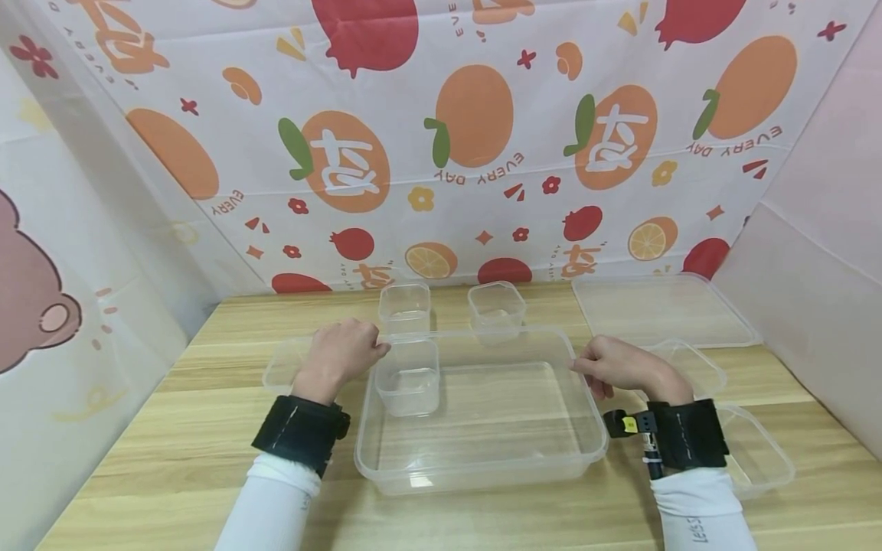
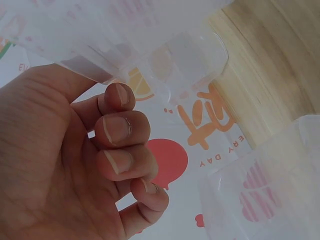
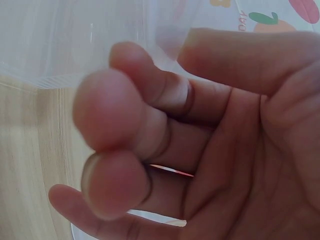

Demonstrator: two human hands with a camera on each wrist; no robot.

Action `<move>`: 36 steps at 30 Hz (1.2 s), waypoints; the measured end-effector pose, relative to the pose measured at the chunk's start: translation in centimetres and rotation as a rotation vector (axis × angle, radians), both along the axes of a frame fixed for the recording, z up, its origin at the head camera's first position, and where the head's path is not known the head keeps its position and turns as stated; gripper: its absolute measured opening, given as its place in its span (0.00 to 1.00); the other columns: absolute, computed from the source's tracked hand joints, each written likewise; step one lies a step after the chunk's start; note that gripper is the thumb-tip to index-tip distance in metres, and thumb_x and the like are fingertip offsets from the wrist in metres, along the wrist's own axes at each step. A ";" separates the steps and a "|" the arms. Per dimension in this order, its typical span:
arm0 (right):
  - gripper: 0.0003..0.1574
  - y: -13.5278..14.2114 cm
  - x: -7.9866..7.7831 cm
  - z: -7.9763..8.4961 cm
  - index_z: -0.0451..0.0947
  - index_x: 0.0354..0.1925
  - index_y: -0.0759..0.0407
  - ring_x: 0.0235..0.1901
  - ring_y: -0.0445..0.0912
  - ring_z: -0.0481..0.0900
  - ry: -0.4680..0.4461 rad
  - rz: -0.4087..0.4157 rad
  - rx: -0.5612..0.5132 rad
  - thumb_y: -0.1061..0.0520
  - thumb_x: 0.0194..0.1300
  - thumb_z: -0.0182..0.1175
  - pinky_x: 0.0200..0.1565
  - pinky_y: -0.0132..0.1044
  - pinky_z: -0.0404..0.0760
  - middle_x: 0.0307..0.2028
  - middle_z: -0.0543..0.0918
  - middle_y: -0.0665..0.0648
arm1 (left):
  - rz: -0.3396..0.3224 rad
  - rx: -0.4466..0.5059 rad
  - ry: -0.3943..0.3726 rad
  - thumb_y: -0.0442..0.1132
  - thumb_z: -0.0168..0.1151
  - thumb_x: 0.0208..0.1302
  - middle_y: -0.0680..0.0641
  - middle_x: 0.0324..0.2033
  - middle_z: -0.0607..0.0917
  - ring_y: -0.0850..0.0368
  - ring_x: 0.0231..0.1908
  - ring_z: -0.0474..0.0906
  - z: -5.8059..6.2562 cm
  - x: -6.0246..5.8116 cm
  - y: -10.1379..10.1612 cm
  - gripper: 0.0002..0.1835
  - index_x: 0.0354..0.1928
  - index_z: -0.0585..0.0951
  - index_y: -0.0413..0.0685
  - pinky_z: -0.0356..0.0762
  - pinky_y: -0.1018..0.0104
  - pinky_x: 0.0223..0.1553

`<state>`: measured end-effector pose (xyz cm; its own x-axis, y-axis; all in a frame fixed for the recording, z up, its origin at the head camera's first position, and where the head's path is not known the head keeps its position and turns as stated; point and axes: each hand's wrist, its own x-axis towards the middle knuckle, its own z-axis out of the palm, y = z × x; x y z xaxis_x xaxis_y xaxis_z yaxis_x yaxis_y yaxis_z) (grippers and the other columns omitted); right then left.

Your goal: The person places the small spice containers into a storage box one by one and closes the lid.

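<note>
A large clear plastic box (image 1: 482, 463) sits on the wooden table, with a small clear container (image 1: 408, 392) in its back left part. My left hand (image 1: 342, 353) is at that container's upper left rim; in the left wrist view the hand (image 2: 75, 150) has thumb and index finger pinching a translucent edge, other fingers curled. At the box's right side my right hand (image 1: 623, 367) pinches its rim. Close up in the right wrist view, the right hand (image 3: 200, 125) has bent fingers beside the box wall (image 3: 90, 40).
Two small clear containers, one on the left (image 1: 405, 300) and one on the right (image 1: 498, 306), stand behind the box. A large flat lid (image 1: 664, 310) lies at the back right. Small lids lie left (image 1: 281, 367) and right (image 1: 758, 451). Printed cloth (image 1: 475, 222) hangs behind the table.
</note>
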<state>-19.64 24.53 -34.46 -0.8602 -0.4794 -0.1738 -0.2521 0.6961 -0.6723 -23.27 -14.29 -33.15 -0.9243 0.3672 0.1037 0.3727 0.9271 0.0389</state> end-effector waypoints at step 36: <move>0.26 -0.1 0.0 0.3 0.72 0.12 0.61 0.11 0.45 0.70 -0.007 -0.008 0.005 0.56 0.66 0.49 0.22 0.40 0.73 0.09 0.71 0.52 | 0.054 0.198 0.117 0.44 0.55 0.61 0.52 0.10 0.64 0.56 0.14 0.61 1.9 3.0 -1.7 0.13 0.20 0.75 0.48 0.58 0.64 0.15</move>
<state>-19.62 24.46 -34.17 -0.8628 -0.4717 -0.1821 -0.2420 0.7015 -0.6703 -20.22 -15.96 -31.22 -0.9193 0.2798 0.2768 0.3359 0.9243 0.1813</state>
